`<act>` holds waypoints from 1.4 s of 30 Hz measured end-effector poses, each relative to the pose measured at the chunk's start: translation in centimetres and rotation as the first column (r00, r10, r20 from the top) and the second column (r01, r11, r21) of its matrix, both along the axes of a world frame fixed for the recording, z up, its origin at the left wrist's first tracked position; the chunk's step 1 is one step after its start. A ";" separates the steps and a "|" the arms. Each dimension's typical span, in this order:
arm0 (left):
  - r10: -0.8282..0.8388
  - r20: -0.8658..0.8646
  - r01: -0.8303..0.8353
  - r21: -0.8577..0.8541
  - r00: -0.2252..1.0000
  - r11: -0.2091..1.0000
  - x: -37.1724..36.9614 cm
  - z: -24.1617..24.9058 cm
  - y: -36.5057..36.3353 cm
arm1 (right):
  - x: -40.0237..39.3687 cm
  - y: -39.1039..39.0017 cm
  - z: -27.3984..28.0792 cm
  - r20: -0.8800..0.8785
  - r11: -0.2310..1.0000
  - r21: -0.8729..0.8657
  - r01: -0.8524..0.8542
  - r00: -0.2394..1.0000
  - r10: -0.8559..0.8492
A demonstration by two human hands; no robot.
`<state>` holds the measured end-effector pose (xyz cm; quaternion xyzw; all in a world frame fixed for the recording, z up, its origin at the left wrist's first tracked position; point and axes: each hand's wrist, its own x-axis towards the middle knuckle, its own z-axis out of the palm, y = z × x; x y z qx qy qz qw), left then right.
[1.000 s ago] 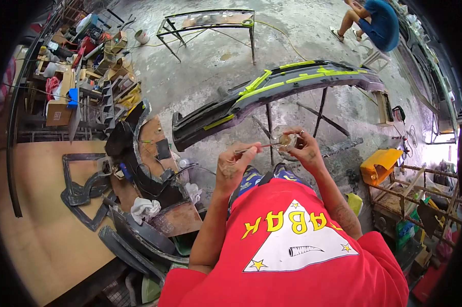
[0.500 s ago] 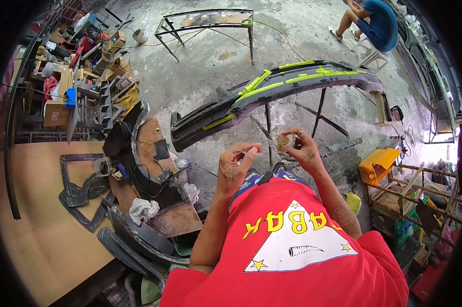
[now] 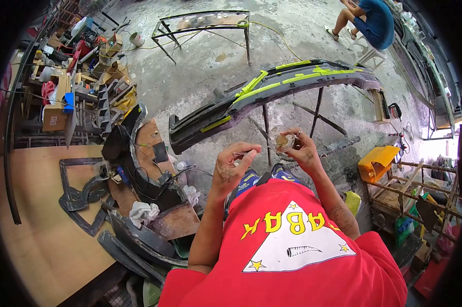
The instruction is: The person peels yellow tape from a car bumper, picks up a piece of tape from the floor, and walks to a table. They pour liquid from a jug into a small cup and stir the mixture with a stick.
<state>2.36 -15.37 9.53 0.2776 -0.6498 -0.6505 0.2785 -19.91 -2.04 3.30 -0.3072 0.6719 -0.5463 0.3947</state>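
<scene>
My right hand [image 3: 303, 152] grips a small clear cup [image 3: 282, 141] with something brownish inside it, held tilted. Close by on the left, my left hand [image 3: 232, 165] is closed in a pinch with thumb and fingertips together. A thin pale thing shows at its fingers, too small to name. Just beyond both hands, a long dark car bumper [image 3: 272, 90] with strips of yellow-green masking tape [image 3: 251, 86] rests on a metal stand [image 3: 266, 123]. Neither hand touches the bumper.
At left, a wooden board [image 3: 31, 179] bears dark trim pieces [image 3: 82, 197] and a white rag [image 3: 143, 213]. A metal-framed table [image 3: 200, 23] stands at the back. A person [image 3: 376, 25] sits far right. An orange container [image 3: 378, 162] tops a rusty rack [image 3: 402, 202].
The view has shifted slightly. My left fingertips have turned a little, and the cup stays in my right hand at nearly the same spot.
</scene>
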 end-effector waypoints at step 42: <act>0.072 0.064 -0.082 0.177 0.995 0.981 -1.1 0.6 -0.2 | 0.5 0.0 0.7 -0.056 0.998 -0.052 0.022 0.998 -0.024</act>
